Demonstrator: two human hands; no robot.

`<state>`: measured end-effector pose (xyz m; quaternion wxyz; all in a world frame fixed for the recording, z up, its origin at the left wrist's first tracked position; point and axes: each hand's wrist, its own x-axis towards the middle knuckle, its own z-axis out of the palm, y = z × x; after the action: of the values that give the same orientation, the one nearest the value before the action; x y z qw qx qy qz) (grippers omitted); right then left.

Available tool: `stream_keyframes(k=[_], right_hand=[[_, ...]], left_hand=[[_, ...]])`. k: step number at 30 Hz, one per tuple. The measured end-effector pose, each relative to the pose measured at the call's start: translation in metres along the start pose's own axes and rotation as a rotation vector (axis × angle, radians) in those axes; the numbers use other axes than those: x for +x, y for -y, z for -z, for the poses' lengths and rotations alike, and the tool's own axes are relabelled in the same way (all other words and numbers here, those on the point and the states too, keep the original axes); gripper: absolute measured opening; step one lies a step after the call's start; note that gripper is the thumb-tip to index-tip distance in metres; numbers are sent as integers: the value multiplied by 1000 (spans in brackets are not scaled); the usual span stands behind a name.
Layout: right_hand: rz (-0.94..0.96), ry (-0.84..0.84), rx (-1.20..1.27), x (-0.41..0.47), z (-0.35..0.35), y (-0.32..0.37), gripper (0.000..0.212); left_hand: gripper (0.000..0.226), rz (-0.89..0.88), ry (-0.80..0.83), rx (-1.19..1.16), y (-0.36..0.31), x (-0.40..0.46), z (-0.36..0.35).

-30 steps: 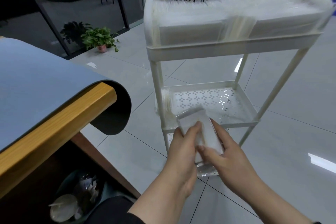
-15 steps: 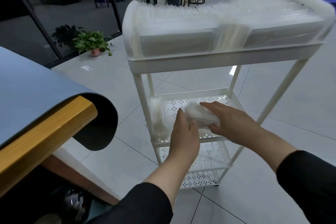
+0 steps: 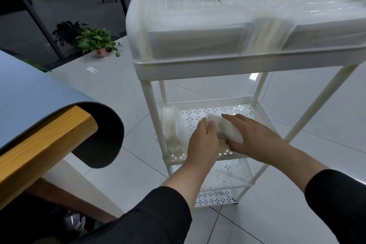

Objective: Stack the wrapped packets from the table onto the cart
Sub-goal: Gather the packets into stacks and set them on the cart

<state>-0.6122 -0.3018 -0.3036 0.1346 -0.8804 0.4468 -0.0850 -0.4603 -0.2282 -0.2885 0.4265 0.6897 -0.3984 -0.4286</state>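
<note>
I have both hands down at the middle shelf point(image 3: 255, 103) of the white cart point(image 3: 150, 93). A small stack of wrapped packets point(image 3: 225, 129) lies between them, over the perforated floor of that shelf. My left hand point(image 3: 202, 140) holds it from the near-left side, thumb up against it, and my right hand point(image 3: 255, 136) grips it from the right with its fingers point(image 3: 232, 118) laid over the top and the thumb curled under the near edge — both hands are grasping the stack. At the shelf's left end a row of packets point(image 3: 169, 125) stands on edge, near my left hand but apart from it. The top shelf point(image 3: 217, 65) is packed with upright packets point(image 3: 198, 27) — blurred here. The counter point(image 3: 29, 93), under its curling blue mat point(image 3: 95, 134), sits to my left.
</note>
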Motion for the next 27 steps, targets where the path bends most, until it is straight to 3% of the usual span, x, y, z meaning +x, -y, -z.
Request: stream_keyframes(k=[5,9,12,14,22,25,27], right_hand=[[-71,27,-111,5,6,10,68],[-186,-45,-27,11,8,26,68],[-257,-78,101,24,7,47,70],[-276,-101,145,35,4,62,72],[-379,-136,159,70,-10,102,65],[-392,-83,147,76,-19,111,61],[-415,-42,235,77,-25,113,70]], left_hand=[[38,-155,-84,-54,4,-36,10],[21,-341,-345,-261,32,-85,45],[24,-311,-581,-302,48,-79,83],[25,-254,-640,-256,44,-61,107],[22,-72,-204,45,38,25,140],[8,-63,-118,87,33,29,140],[4,-81,-97,94,34,30,140]])
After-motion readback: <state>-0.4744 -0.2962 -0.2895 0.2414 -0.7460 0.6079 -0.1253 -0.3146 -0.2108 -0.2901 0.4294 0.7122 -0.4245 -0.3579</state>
